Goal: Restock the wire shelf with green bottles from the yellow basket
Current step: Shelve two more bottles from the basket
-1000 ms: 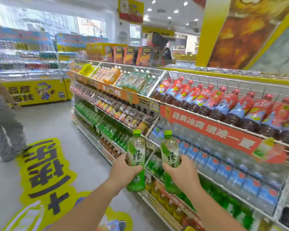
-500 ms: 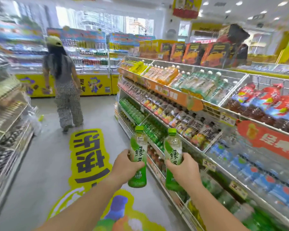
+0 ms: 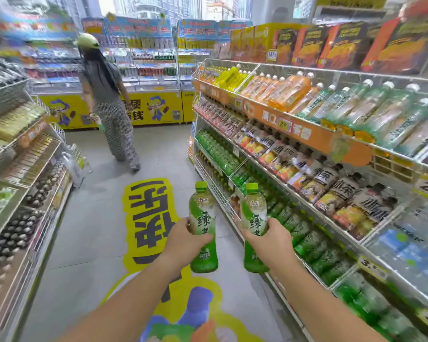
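- The left hand (image 3: 183, 239) is wrapped round the waist of one green bottle (image 3: 202, 206). The right hand (image 3: 269, 239) grips a second green bottle (image 3: 253, 208) the same way. Both hands are full, with no finger to spare.
- The two bottles are upright, caps on top, side by side and just apart, out over the aisle floor. It looks like a carrying hold, taken mid-body so neither one swings or slips.
- The wire shelf (image 3: 304, 204) runs along the person's right. On its lower tier, just beside the right hand, lie rows of shelved green bottles (image 3: 304, 239). These recline on the sloping wire, I'd guess so that stock slides toward the front.
- To join them, each held bottle would need tipping to match that slope, probably one hand at a time.
- The yellow basket is nowhere in view from here.
- A big yellow floor sticker (image 3: 148, 218) lies underfoot. Another shopper (image 3: 106, 95) stands well down the aisle, back turned, clear of the work.
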